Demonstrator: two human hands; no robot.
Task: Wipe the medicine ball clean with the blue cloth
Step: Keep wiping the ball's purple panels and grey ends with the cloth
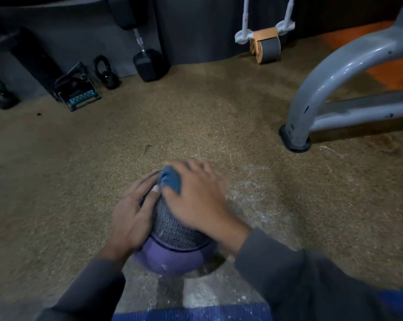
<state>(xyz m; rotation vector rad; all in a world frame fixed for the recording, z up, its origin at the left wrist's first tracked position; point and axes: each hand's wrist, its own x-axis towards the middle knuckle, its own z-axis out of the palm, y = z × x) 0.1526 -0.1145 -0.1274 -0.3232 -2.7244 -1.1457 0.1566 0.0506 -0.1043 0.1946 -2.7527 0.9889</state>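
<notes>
A purple medicine ball [172, 249] with a dark textured panel rests on the speckled floor just in front of me. My left hand [133, 212] lies flat against the ball's left side, fingers spread and reaching up toward its top. My right hand [200, 198] covers the ball's upper right and holds the bunched blue cloth [171, 180] against the top. The cloth pokes out to the left of my right hand, next to my left fingertips. The ball's far side is hidden by both hands.
A grey curved machine leg [316, 98] stands on the floor at the right. Along the back wall sit a hex dumbbell [148, 63], a small kettlebell [107, 76], a metal stand [79, 93] and a wooden roller [266, 48]. A blue mat edge [195, 312] lies nearest me.
</notes>
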